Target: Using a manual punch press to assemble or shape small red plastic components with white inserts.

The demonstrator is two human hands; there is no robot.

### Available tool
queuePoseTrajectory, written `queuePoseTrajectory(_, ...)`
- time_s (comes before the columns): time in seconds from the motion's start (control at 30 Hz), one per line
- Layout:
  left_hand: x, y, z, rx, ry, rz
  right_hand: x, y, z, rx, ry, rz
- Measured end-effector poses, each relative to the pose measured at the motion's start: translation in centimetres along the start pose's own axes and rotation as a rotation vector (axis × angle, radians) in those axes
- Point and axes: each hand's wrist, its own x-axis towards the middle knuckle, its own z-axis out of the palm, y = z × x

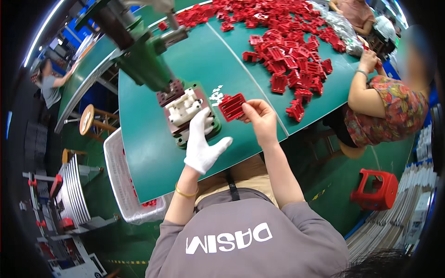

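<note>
My right hand (262, 121) pinches a red slotted plastic part (232, 107) by its right edge, just above the green table (241, 143). On my left hand (201, 144) is a white glove; its fingers reach toward the white fixture (185, 109), with the thumb spread apart and nothing seen in the hand. Whether those fingertips touch the fixture I cannot tell. This fixture sits on the base of a green bench press (147, 65), beneath its dark head. Several small white pieces (216, 95) lie between the press base and the red part.
A large heap of similar red parts (292, 55) spreads over the far right of the table. Below its left edge stands a white basket (118, 171) holding red parts. A co-worker (384, 109) sits at the right, near a red stool (374, 190). A wooden stool (88, 120) stands left.
</note>
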Motion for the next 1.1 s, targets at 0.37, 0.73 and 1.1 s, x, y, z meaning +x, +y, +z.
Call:
queuePoseTrajectory(0.37, -0.6, -3.1, -4.7, 0.066, 0.08, -0.108, -3.4, 3.0, 4.9, 0.048, -0.205, 0.231)
queuePoseTrajectory(0.73, 5.3, -5.7, -10.3, -0.05, 0.184, -0.259, -4.9, 8.2, 4.9, -0.664, -0.288, -0.389)
queuePoseTrajectory(1.1, 8.0, -6.9, -10.5, 0.123, -0.019, 0.065, -4.8, 8.3, 4.6, -0.726, -0.303, -0.371)
